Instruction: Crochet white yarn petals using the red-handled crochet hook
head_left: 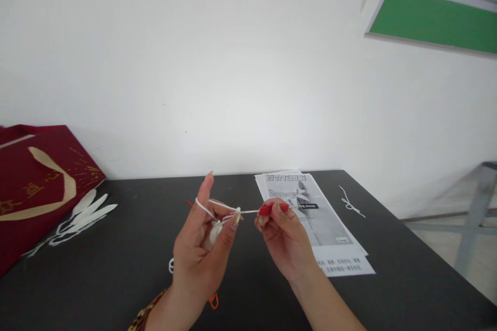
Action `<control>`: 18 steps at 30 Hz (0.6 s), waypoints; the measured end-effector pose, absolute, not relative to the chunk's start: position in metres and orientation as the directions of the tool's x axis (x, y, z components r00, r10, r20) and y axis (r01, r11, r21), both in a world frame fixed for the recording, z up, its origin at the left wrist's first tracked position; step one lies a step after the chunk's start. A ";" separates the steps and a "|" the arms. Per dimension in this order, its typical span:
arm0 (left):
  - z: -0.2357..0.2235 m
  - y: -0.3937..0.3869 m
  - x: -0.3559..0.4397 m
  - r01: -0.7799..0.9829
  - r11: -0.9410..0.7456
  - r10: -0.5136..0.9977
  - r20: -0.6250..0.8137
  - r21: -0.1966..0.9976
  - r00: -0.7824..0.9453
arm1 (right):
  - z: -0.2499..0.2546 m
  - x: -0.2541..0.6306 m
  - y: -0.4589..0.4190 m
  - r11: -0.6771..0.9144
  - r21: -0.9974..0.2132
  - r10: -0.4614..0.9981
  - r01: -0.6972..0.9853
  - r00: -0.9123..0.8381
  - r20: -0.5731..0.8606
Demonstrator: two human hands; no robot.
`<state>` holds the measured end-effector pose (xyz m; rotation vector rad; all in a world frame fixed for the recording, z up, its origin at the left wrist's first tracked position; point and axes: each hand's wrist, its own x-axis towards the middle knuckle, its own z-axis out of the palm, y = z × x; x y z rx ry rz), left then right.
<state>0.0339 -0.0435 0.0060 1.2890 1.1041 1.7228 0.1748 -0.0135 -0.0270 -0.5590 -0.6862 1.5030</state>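
Note:
White yarn point(223, 206) loops round the raised index finger of my left hand point(204, 248). That hand's thumb and fingertips pinch a small white crochet piece point(215, 231), partly hidden in the palm. My right hand point(285, 238) grips the red handle of a crochet hook point(273, 209). The hook's thin metal shaft points left, its tip at the yarn by my left thumb. Below my left hand, an orange stitch marker point(213, 300) lies on the black table point(248, 279).
Printed pattern sheets point(330, 227) lie behind my right hand. Further right is a short knotted white cord point(349, 204). White crocheted petals point(87, 212) rest at the left by a dark red gift bag point(42, 181). A white wall point(233, 72) stands behind the table.

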 end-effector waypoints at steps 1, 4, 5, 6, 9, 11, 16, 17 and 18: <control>0.007 -0.043 0.033 -0.040 -0.385 0.896 0.363 0.922 -0.254 | -0.027 0.175 -0.013 0.015 -0.715 0.997 -0.699 -0.048 0.068; 0.007 -0.043 0.032 -0.037 -0.401 0.888 0.378 0.915 -0.261 | -0.028 0.176 -0.013 0.032 -0.715 0.996 -0.698 -0.039 0.082; 0.007 -0.043 0.032 -0.044 -0.409 0.884 0.384 0.911 -0.265 | -0.028 0.176 -0.013 0.033 -0.715 0.996 -0.699 -0.039 0.085; 0.007 -0.043 0.032 -0.050 -0.418 0.880 0.391 0.907 -0.268 | -0.027 0.175 -0.013 0.034 -0.714 0.995 -0.700 -0.040 0.087; 0.005 -0.043 0.033 -0.038 -0.437 0.868 0.410 0.899 -0.281 | -0.026 0.175 -0.013 0.059 -0.719 0.994 -0.692 -0.029 0.109; 0.003 -0.043 0.033 -0.018 -0.438 0.863 0.415 0.899 -0.286 | -0.025 0.175 -0.014 0.107 -0.733 0.989 -0.672 -0.001 0.145; 0.000 -0.042 0.033 -0.066 -0.425 0.891 0.405 0.903 -0.202 | -0.022 0.176 -0.016 0.241 -0.742 0.967 -0.625 0.087 0.241; -0.001 -0.041 0.033 -0.083 -0.415 0.901 0.397 0.906 -0.176 | -0.021 0.176 -0.017 0.255 -0.742 0.963 -0.620 0.091 0.254; -0.002 -0.040 0.032 -0.099 -0.402 0.910 0.386 0.910 -0.151 | -0.020 0.177 -0.017 0.259 -0.742 0.961 -0.619 0.086 0.263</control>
